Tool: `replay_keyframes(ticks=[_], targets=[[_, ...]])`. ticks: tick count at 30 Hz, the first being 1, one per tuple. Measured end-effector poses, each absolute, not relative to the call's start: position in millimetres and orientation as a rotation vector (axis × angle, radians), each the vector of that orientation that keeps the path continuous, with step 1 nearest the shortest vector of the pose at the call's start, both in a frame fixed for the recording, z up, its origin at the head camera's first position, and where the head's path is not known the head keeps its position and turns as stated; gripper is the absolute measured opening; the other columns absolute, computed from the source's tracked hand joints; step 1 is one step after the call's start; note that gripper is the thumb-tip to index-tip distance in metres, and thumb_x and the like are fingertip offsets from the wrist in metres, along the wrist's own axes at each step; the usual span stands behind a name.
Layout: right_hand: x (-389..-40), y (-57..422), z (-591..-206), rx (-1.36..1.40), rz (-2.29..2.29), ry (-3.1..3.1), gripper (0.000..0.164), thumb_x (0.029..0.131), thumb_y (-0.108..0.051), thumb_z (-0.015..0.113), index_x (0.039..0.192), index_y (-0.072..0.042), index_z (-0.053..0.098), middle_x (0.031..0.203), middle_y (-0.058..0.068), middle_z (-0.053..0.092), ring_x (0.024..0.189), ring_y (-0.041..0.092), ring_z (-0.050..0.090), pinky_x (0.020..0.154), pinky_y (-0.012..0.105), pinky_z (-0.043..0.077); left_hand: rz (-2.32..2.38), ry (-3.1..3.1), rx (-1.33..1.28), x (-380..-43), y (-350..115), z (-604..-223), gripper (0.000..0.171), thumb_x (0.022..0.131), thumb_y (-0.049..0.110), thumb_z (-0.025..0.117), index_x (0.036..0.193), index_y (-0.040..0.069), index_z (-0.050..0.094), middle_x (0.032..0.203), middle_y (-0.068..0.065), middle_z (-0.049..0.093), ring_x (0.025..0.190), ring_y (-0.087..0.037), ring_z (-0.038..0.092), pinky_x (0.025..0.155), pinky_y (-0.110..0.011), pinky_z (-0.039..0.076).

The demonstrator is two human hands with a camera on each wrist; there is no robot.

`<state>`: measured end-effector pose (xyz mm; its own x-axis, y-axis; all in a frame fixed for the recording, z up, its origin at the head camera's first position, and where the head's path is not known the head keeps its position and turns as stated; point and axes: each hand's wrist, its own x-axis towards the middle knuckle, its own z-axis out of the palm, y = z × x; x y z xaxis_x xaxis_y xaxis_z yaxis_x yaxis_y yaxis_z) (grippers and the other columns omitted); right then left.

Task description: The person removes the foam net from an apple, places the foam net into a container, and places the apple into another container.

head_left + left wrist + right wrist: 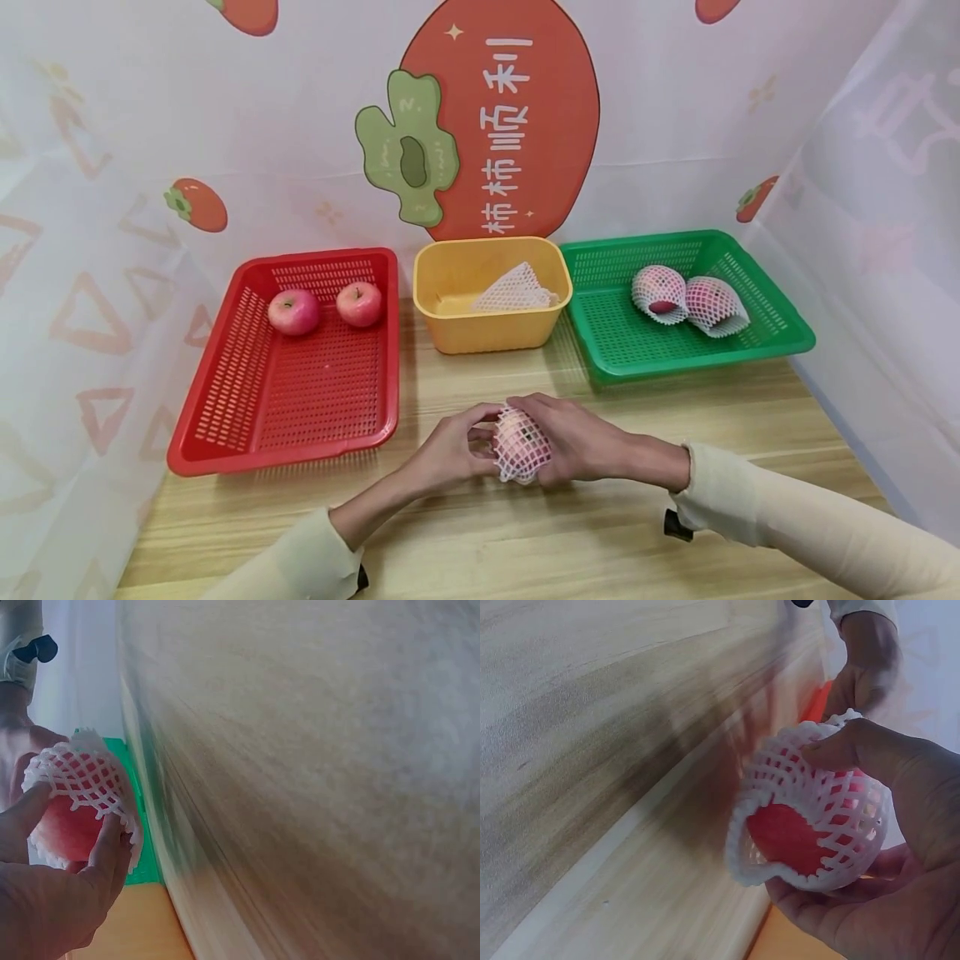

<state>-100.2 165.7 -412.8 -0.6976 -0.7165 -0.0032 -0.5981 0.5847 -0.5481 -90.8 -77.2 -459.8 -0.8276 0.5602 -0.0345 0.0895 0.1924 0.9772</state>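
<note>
An apple (522,443) in a white foam net (855,825) is held between both hands above the table. My left hand (452,450) pinches its left side, thumb and fingers on the netting in the left wrist view. From the other side my right hand (581,440) grips it, the thumb across the net and fingers beneath. Through the net's opening, red apple skin shows in both wrist views. Two netted apples (660,293) lie in the green basket (622,346). Two bare apples (294,312) sit in the red basket (322,400).
A yellow bin (491,333) stands between the baskets and holds an empty white foam net (517,287). All three containers line the back of the wooden table (525,550). A printed cloth (300,125) closes off the back and sides.
</note>
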Motion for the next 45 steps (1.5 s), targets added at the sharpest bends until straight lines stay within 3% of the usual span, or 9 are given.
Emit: replay_keyframes(ticks=[8,13,20,26,29,35,45], targets=[[-101.6,163.6,-412.5,-1.156,-0.837,2.589,0.102,0.071,-0.029,0.099,0.151,0.007,0.049,0.136,0.016,0.069,0.121,0.024,0.068,0.101,0.041,0.058,1.553,2.238,0.671,-89.9,-74.9,-460.0,0.084,0.075,0.001,0.092,0.15,0.008,0.053,0.135,-0.018,0.065,0.113,-0.03,0.07,0.085,-0.029,0.06],[-102.4,164.0,-411.9,-1.21,-0.859,2.578,0.094,0.08,-0.034,0.096,0.151,0.008,0.05,0.133,0.015,0.072,0.117,0.019,0.07,0.096,0.035,0.06,1.488,2.328,0.738,-89.7,-74.9,-459.2,0.085,0.072,0.003,0.094,0.148,0.009,0.054,0.129,-0.011,0.067,0.11,-0.019,0.065,0.094,-0.03,0.054],[-103.7,165.8,-406.9,-1.223,-0.826,2.587,0.079,0.086,-0.021,0.091,0.148,0.01,0.053,0.13,0.017,0.073,0.113,0.018,0.072,0.092,0.032,0.061,1.448,2.434,0.705,-90.8,-75.8,-457.1,0.085,0.071,0.009,0.093,0.148,0.009,0.055,0.136,-0.01,0.065,0.117,-0.022,0.063,0.102,-0.037,0.053],[-104.7,168.2,-404.4,-1.186,-0.875,2.622,0.067,0.089,-0.019,0.088,0.146,0.003,0.06,0.13,0.013,0.073,0.113,0.017,0.072,0.088,0.03,0.062,1.467,2.483,0.633,-91.3,-76.7,-455.9,0.087,0.07,0.006,0.09,0.149,0.007,0.055,0.139,-0.015,0.063,0.123,-0.028,0.062,0.105,-0.042,0.052],[-104.7,169.9,-404.4,-1.163,-0.922,2.663,0.056,0.089,-0.016,0.087,0.138,0.0,0.068,0.125,0.011,0.075,0.11,0.018,0.074,0.086,0.029,0.063,1.477,2.505,0.596,-91.0,-78.3,-454.8,0.086,0.069,0.005,0.088,0.149,0.007,0.056,0.138,-0.014,0.064,0.122,-0.027,0.062,0.105,-0.042,0.052],[-108.8,174.7,-396.4,-1.131,-0.95,2.776,0.025,0.085,-0.002,0.087,0.109,-0.006,0.084,0.102,0.005,0.081,0.094,0.017,0.079,0.077,0.027,0.063,1.481,2.513,0.569,-90.2,-83.2,-454.6,0.083,0.072,0.009,0.09,0.148,0.01,0.057,0.138,-0.01,0.066,0.123,-0.024,0.062,0.105,-0.041,0.052],[-123.0,180.6,-367.9,-1.19,-0.892,2.859,0.021,0.082,0.005,0.087,0.098,-0.007,0.085,0.093,0.002,0.081,0.087,0.017,0.078,0.074,0.032,0.064,1.522,2.497,0.503,-87.5,-91.1,-453.1,0.086,0.07,0.029,0.099,0.146,0.016,0.06,0.132,-0.004,0.068,0.115,-0.019,0.064,0.101,-0.038,0.053]])
